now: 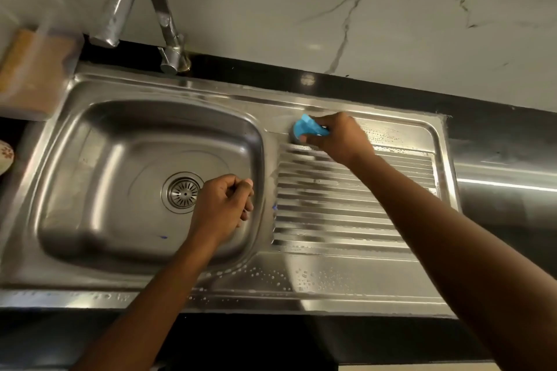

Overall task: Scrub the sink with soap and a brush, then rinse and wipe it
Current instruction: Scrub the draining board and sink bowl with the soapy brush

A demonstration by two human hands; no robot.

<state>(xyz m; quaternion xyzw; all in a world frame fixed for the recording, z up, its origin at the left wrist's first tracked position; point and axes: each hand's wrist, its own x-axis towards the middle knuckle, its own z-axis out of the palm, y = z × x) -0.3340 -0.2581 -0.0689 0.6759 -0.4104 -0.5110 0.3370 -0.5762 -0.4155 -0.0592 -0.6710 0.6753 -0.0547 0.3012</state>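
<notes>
Marble-veined wall runs behind a black counter [497,126] that carries the steel sink [301,289]; its curved tap [141,12] stands beyond my left hand [221,208], and the round drain [182,192] lies just left of those knuckles. My left fingers are curled loosely over the basin, holding nothing; my right hand [337,137] grips the blue brush [307,128], fingers wrapped over its handle, at the far end of the ribbed drainboard [346,220]. Below my right fingertips the scrubbing head looks grey, though it is blurred; water beads dot the sink's front rim near my wrists.
</notes>
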